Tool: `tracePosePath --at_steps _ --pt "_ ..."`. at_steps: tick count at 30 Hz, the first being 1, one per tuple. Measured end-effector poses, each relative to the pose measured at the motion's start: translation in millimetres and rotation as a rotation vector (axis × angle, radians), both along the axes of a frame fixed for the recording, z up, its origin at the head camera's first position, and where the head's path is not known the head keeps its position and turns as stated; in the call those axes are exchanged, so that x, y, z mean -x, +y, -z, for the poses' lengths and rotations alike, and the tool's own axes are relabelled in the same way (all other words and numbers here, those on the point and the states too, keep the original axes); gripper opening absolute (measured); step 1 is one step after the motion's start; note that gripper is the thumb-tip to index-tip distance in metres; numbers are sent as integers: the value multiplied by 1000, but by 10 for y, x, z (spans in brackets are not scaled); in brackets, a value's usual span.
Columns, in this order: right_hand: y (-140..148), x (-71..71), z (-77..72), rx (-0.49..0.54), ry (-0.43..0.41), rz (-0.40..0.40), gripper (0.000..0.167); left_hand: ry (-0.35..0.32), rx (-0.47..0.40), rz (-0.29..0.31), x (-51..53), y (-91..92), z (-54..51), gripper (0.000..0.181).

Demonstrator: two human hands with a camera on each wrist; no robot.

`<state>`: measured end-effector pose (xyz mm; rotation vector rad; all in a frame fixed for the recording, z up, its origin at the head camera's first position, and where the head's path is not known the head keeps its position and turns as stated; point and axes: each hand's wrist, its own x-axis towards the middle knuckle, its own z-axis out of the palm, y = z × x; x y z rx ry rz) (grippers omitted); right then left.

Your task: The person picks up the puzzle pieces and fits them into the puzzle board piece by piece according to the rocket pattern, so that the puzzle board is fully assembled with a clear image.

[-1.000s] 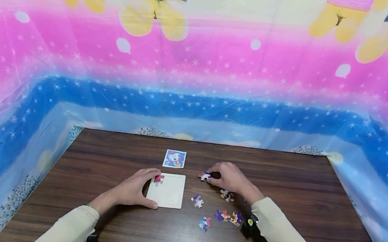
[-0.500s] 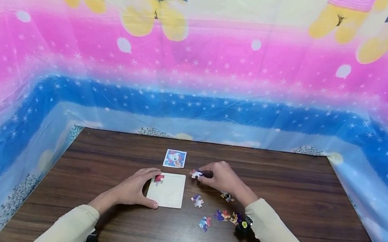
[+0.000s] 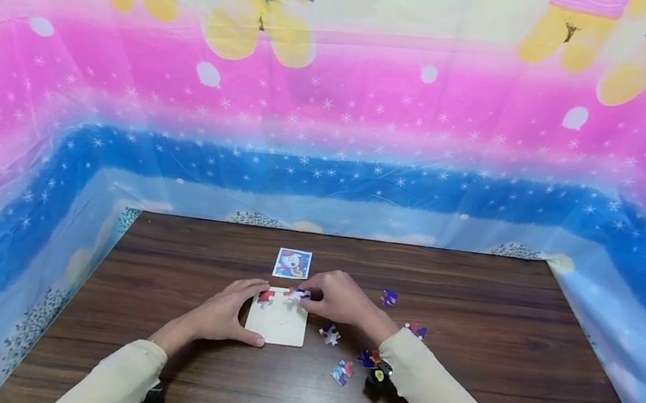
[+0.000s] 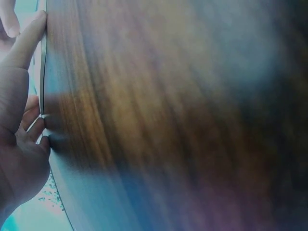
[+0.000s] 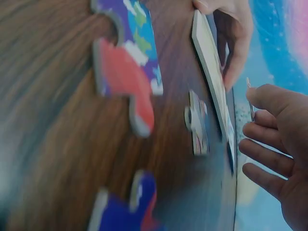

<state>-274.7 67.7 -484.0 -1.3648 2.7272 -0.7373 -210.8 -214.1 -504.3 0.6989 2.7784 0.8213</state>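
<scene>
A square white puzzle tray (image 3: 278, 327) lies on the table, with one red puzzle piece (image 3: 266, 297) in its far left corner. My left hand (image 3: 215, 313) grips the tray's left side, its thumb at the near edge and its fingers at the far corner. Above the tray's far right part, my right hand (image 3: 341, 298) pinches a white and purple puzzle piece (image 3: 296, 296) between thumb and fingers. That piece appears edge-on in the right wrist view; whether it touches the tray I cannot tell.
Behind the tray lies a small picture card (image 3: 292, 264). Several loose pieces are scattered to the right, among them a white and purple one (image 3: 329, 334), a blue and red one (image 3: 341, 372) and a purple one (image 3: 388, 297). A printed cloth (image 3: 325, 182) hangs behind the dark wooden table.
My right hand has carried its puzzle piece leftward from the table to over the tray. The moved arm now uncovers pieces at the right. My left hand stays on the tray.
</scene>
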Motion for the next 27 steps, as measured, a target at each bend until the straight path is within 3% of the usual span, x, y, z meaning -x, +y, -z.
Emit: tracePosePath --at_steps 18,27 --pt "-310 7 133 -81 102 65 28 4 1 3 4 -9 9 110" --pt "-357 11 164 -128 82 100 29 4 6 2 4 -1 8 109"
